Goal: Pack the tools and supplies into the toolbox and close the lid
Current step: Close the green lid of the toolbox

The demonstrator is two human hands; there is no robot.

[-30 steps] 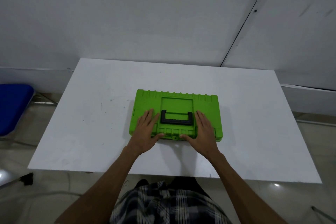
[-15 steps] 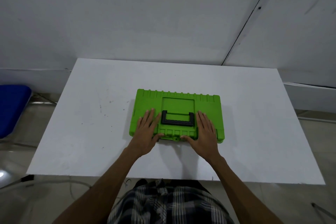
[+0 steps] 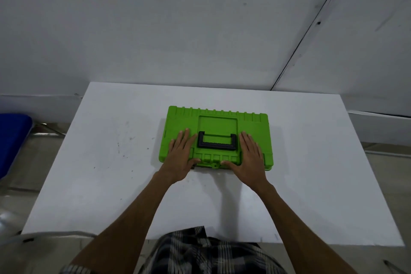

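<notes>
Both hands, left hand (image 3: pixel 180 158) and right hand (image 3: pixel 251 159), press flat with straight fingers on the closed toolbox (image 3: pixel 182 121).

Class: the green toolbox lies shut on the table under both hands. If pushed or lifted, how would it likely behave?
The toolbox looks like ribbed moulded plastic, so probably stiff. It lies flat and low on the table, so it would likely slide, not tip. Its black handle suggests an easy one-handed lift; weight cannot be told.
</notes>
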